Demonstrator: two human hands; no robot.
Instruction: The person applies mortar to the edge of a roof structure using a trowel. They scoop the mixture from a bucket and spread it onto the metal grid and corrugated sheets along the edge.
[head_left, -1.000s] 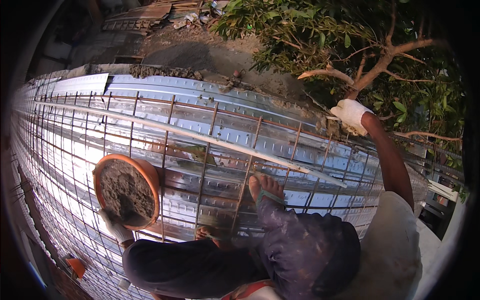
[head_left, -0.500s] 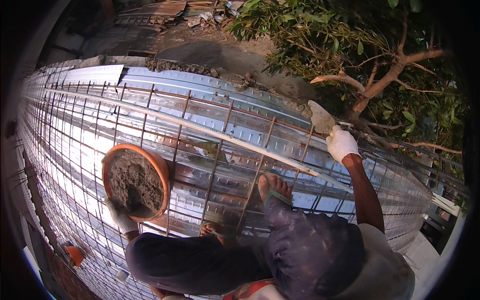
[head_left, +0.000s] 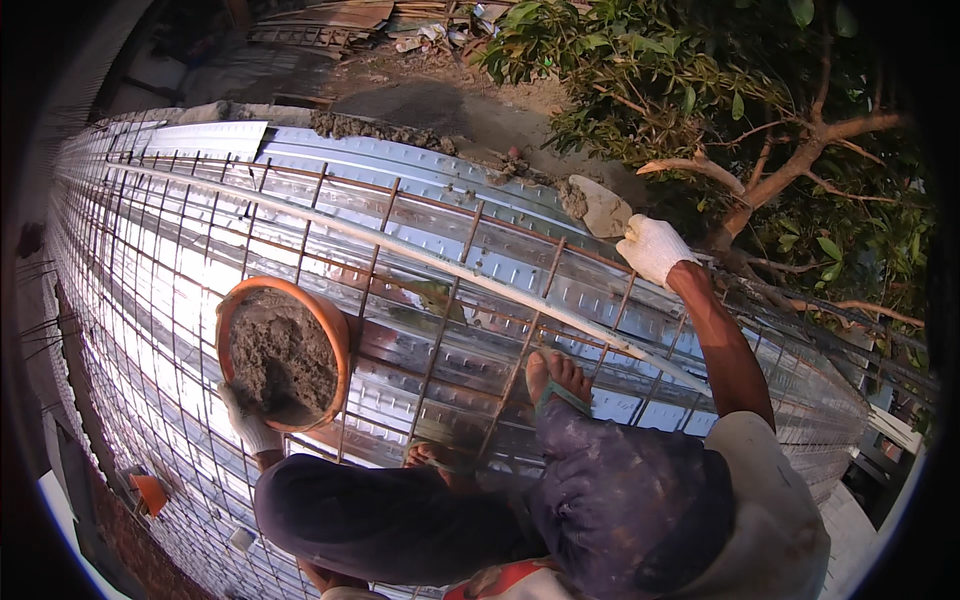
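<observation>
While your gloved right hand (head_left: 657, 250) is wrapped around one trowel (head_left: 604, 208), its blade at the far edge of the decking (head_left: 340, 150), your gloved left hand (head_left: 253, 424) touches the lower-left rim of one orange bucket (head_left: 341, 345) holding mortar (head_left: 275, 345); I cannot tell how firmly it grips. One pale pipe (head_left: 462, 270) lies across the rod mesh (head_left: 439, 335), beyond your two sandalled feet (head_left: 558, 374).

The bucket (head_left: 341, 340) is orange, its mortar (head_left: 282, 345) grey, the gloves (head_left: 655, 250) white.
</observation>
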